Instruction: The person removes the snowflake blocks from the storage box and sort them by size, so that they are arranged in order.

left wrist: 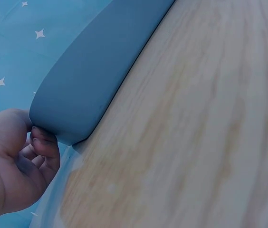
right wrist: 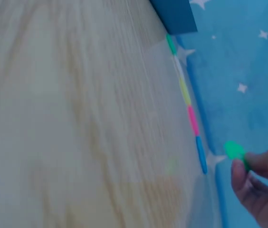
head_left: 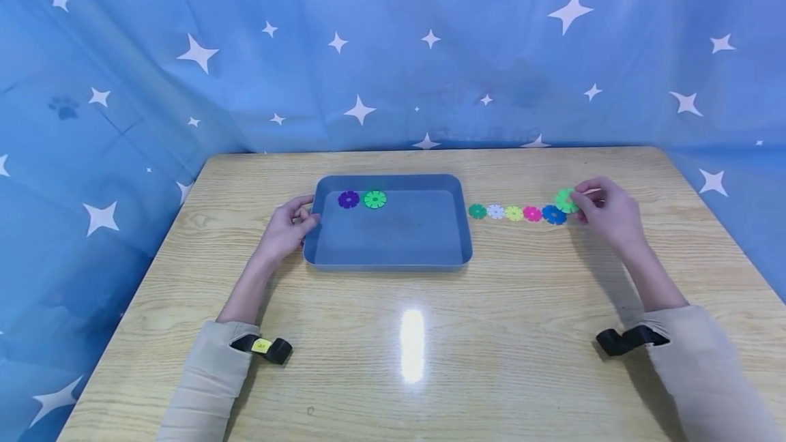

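My left hand (head_left: 286,229) holds the left wall of a blue-grey rectangular tray (head_left: 393,267), thumb near the rim and fingers curled against the outside. In the left wrist view these fingers (left wrist: 46,147) bend at the tray's corner. Inside the tray lie a purple notched disc (head_left: 348,200) and a green notched disc (head_left: 375,200). Between thumb and fingertips, my right hand (head_left: 614,215) pinches a light green notched disc (head_left: 565,200). That disc is above the table, overlapping the blue disc (head_left: 555,215) in the head view.
Right of the tray, a row of flat discs runs along the wooden table (head_left: 503,333): dark green (head_left: 477,211), white (head_left: 495,211), yellow (head_left: 514,213), pink (head_left: 532,213), then the blue one. A blue star-patterned curtain (head_left: 393,53) hangs behind the table.
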The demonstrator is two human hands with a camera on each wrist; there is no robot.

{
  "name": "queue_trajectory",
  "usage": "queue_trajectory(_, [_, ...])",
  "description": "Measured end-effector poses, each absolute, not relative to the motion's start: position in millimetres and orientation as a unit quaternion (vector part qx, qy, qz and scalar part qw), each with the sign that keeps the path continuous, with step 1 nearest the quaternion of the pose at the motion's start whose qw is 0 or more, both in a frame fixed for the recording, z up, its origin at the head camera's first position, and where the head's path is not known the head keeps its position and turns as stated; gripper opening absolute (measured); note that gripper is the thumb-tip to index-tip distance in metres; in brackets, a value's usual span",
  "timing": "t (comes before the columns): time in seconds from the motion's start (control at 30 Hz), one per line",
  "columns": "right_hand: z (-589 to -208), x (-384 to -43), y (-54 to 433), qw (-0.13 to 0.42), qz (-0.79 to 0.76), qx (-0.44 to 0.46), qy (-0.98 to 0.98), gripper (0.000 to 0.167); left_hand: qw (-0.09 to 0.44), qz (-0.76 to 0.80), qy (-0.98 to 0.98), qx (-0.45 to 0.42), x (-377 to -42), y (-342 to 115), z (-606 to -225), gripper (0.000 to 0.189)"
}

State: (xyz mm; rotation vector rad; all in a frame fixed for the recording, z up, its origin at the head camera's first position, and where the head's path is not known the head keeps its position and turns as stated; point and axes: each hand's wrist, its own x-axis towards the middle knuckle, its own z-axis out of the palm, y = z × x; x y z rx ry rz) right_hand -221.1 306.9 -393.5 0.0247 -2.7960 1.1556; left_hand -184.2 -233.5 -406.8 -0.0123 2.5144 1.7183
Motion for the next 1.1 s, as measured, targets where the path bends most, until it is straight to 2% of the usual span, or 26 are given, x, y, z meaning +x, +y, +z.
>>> queue_trajectory(0.13, [-397.8,-220.9,320.6,0.054,0.364,-0.004,-0.93,0.034,0.046,0.567,0.823,-0.007,-189.5,-238.8,-419.3,0.053])
queue_trajectory(0.43, [-408.4,-219.7,338.6,0.009,0.355,-0.007,-0.935,0.04,0.04,0.574,0.818,0.001,-189.1,-239.1,-421.2,0.055])
queue_trajectory(0.8, [-411.8,-223.6,340.9,0.022,0.288,0.003,-0.957,0.044,0.029,0.568,0.822,0.006,-188.6,-239.2,-422.5,0.052])
queue_trajectory(1.1, [-410.7,-224.2,340.0,0.008,0.278,-0.003,-0.96,0.042,0.027,0.571,0.821,0.009,-189.3,-238.7,-422.8,0.052])
